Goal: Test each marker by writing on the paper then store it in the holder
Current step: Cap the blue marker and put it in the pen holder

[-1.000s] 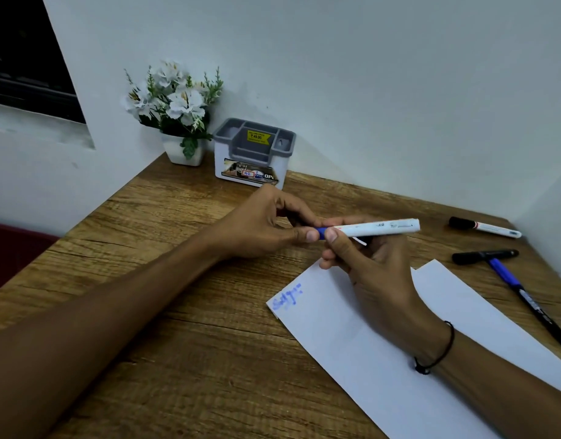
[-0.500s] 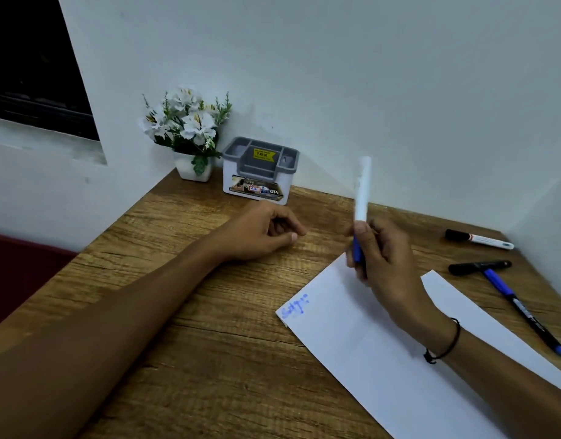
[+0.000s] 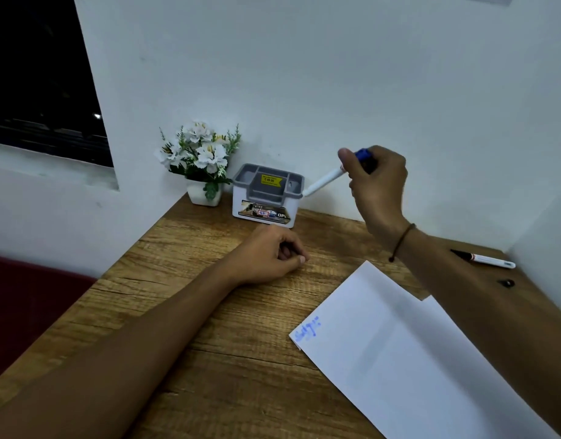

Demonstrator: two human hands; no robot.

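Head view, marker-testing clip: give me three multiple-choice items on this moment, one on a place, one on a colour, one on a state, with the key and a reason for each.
1. Where is the lower end of the white marker?
A. at the right edge of the holder
B. flat on the paper
C. in the flower pot

2. What colour is the scribble on the paper?
A. red
B. blue
C. green

3. What is the left hand doing?
A. holding a marker
B. pressing the paper
C. resting curled on the table

Key: 1 A, the tip meets the grey rim, held by the right hand. 2 B, pale blue strokes. 3 C, empty fist on wood.
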